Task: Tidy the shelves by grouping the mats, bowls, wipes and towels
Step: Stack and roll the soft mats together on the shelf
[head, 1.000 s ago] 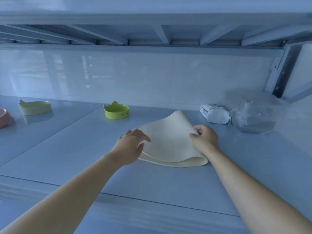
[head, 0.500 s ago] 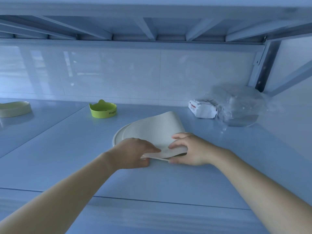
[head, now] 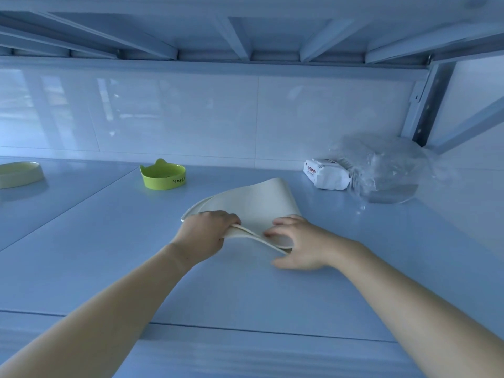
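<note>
While a person reaches both bare arms onto a blue-lit shelf (head: 245,290), a cream mat (head: 259,203) lies folded over on itself at the middle of the board, its doubled near edge raised off the surface. The left hand (head: 207,231) grips that edge at its left end, fingers curled over the top layer. The right hand (head: 302,245) takes the right end of the fold, fingers spread along the upper face and the thumb low by the shelf, with the mat's rim running into the palm. The mat's far end curves upward, clear of the board.

Behind the mat to the left, a green bowl (head: 163,177) with ear-shaped points on its rim stands upright, and a pale yellow bowl (head: 20,174) sits at the far left, cut by the frame edge. To the right rear, a pack of wipes (head: 326,174) lies against a clear plastic bag (head: 387,170), whose contents cannot be made out, close to the tiled wall (head: 191,113).
</note>
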`<move>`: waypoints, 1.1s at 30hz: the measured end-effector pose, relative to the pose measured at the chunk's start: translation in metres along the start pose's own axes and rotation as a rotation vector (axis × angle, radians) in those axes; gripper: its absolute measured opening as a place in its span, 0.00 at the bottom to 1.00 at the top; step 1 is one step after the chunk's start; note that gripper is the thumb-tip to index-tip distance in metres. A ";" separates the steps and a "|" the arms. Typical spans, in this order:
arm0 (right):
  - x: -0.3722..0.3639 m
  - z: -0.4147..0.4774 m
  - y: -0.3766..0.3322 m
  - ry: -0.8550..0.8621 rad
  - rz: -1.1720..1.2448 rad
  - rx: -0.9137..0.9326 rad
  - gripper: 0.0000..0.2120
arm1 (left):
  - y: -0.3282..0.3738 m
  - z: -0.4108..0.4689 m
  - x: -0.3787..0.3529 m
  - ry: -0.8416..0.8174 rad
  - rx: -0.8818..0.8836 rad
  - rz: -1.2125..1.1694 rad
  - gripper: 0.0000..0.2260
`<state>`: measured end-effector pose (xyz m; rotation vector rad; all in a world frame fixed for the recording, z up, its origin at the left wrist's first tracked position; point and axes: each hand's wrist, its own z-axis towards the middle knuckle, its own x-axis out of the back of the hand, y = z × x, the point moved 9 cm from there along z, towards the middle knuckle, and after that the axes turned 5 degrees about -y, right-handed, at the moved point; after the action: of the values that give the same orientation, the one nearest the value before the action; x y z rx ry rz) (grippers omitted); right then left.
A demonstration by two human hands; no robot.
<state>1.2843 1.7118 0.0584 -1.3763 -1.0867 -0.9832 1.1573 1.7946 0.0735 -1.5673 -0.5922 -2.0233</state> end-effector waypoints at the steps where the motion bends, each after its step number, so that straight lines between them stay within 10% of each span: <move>1: 0.003 0.002 0.002 0.037 -0.020 -0.010 0.30 | -0.001 0.002 0.003 0.032 0.017 -0.010 0.21; 13: 0.019 0.018 0.030 0.236 -0.017 -0.217 0.25 | -0.015 0.027 -0.004 -0.085 0.006 0.003 0.30; 33: 0.112 0.031 0.085 0.813 0.141 -0.162 0.22 | 0.004 0.147 0.065 0.263 -0.165 0.147 0.30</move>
<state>1.3931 1.7511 0.1433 -0.9941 -0.3018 -1.3716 1.2564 1.8736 0.1718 -1.3573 -0.2093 -2.1611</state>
